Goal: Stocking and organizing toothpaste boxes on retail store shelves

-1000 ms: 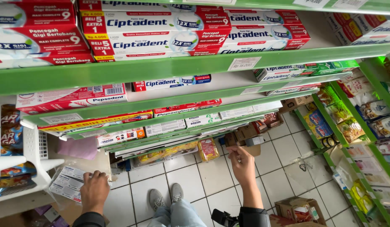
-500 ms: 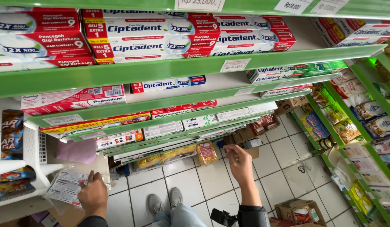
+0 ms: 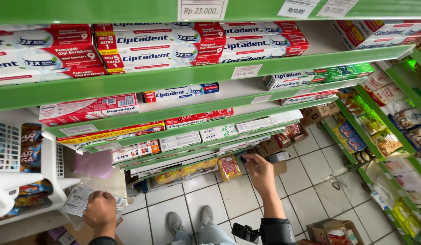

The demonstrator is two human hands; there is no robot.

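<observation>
I look down along green shop shelves (image 3: 210,75) stacked with red and white toothpaste boxes (image 3: 160,47). My left hand (image 3: 100,212) grips a clear plastic packet of printed slips (image 3: 79,199) low at the left, beside a white basket rack (image 3: 47,168). My right hand (image 3: 260,172) reaches down to the lowest shelf edge, with its fingers pinched on a small dark item there; what the item is I cannot tell. A small red and yellow packet (image 3: 229,168) hangs just left of that hand. My grey shoes (image 3: 190,222) stand on the white tiled floor below.
A second green rack (image 3: 378,131) of bagged goods runs along the right. Cardboard boxes (image 3: 319,111) sit on the floor under the shelves, and an open box (image 3: 330,231) lies at the bottom right. The white basket rack holds snack packs (image 3: 31,145).
My view has tilted a little lower. My left hand has shifted slightly right with the packet. My right hand stays at the lowest shelf edge.
</observation>
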